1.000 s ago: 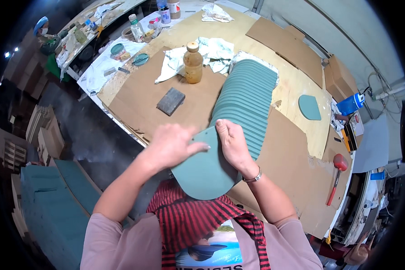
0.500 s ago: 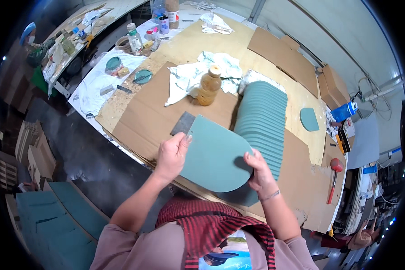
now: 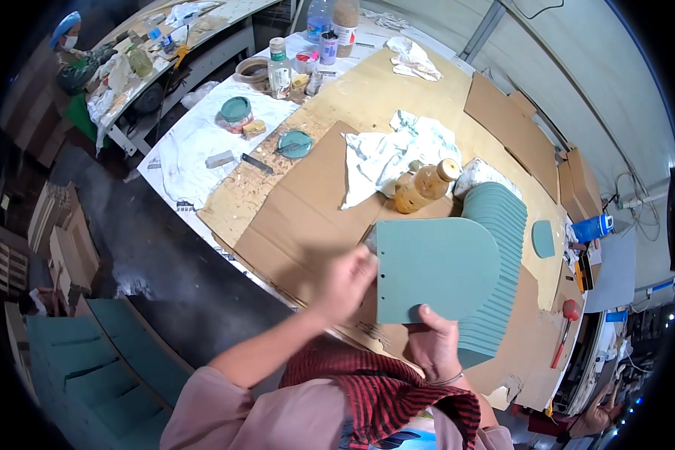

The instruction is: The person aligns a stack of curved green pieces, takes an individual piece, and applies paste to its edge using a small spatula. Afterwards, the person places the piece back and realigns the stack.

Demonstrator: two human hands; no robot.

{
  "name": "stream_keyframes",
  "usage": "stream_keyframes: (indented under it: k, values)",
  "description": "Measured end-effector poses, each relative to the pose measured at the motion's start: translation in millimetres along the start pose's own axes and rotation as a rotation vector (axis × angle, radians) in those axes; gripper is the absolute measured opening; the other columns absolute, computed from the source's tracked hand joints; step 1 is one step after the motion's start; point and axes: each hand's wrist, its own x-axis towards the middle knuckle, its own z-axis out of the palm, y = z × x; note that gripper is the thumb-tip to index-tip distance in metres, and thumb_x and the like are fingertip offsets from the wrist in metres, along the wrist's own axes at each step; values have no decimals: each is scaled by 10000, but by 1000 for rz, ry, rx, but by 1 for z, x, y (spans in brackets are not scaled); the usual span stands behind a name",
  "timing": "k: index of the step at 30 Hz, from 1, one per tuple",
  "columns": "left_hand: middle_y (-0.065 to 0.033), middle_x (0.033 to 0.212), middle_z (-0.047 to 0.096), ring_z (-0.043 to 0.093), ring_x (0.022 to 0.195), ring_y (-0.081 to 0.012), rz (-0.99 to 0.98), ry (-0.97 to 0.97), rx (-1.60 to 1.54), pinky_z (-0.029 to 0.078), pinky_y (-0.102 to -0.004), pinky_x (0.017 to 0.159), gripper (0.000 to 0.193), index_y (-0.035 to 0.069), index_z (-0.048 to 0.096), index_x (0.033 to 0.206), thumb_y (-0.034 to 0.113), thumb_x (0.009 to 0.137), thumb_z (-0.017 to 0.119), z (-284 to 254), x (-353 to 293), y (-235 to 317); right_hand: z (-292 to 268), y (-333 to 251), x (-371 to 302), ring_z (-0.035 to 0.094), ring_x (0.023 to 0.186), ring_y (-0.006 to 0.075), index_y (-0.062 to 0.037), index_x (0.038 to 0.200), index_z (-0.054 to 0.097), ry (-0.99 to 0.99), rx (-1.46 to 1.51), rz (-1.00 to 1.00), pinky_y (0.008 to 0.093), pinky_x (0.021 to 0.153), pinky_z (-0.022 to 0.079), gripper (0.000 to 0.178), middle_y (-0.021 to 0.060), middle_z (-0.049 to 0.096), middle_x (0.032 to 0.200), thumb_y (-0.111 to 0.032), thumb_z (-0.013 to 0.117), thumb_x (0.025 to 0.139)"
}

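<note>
My right hand (image 3: 433, 345) grips a flat green panel (image 3: 439, 262) from its near edge, thumb on top and fingers underneath. The panel has one rounded end, one straight side and several small holes along that straight side. At that side is my left hand (image 3: 343, 283), fingers curled in and blurred; whatever they pinch is hidden. A sliver of a dark grey pad (image 3: 370, 238) shows beside the panel's straight edge. Just right of the held panel lies a long overlapping row of matching green panels (image 3: 499, 247), partly covered by it.
Beyond the panel are a bottle of brownish liquid (image 3: 425, 187) and a stained white cloth (image 3: 397, 154). A lidded jar (image 3: 235, 112), green lid (image 3: 295, 144) and scraper (image 3: 257, 163) lie left. One loose panel (image 3: 543, 238) and a red mallet (image 3: 566, 330) are right.
The panel has turned, its holed straight side now facing left. My left hand has released its grip on the corner and moved beside that edge. My right hand shifted to the near edge. The view moved too.
</note>
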Motion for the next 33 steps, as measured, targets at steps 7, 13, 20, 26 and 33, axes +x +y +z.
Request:
stream_keyframes:
  k: [7,13,20,26,33]
  values:
    - [-108,755,643,633,705,-293,217,512,771,481,-397,627,70,88,633,893,147,856,619,-166,133,-35,-6,-26,-3,564,1095,300,-10,1264,483,148,-48,-121,476,958,450,540,115,579,1170,-18,667,757]
    - [-143,920,614,613,912,-340,161,395,1172,485,-455,761,92,78,669,889,139,833,630,-199,200,-54,16,-43,18,584,1072,280,-8,1259,486,308,-49,-125,423,957,473,544,116,592,1146,-39,672,749]
    - [-129,942,597,607,931,-322,87,329,1327,484,-445,781,111,70,679,866,131,777,704,-202,221,-66,12,-46,44,612,1022,281,22,1258,478,346,-82,-138,407,939,505,569,138,602,1127,-45,694,735]
    - [-129,911,633,619,893,-343,55,379,1212,478,-467,755,106,73,610,870,157,823,656,-198,223,-62,11,-51,57,603,1041,285,21,1264,480,367,-85,-117,404,946,497,587,132,600,1143,-78,710,733]
    - [-157,885,677,646,862,-383,-54,479,1250,480,-490,716,114,72,580,941,157,866,572,-202,212,-52,-5,-59,61,576,1100,277,3,1259,509,337,6,-134,408,976,467,513,128,593,1180,-131,706,805]
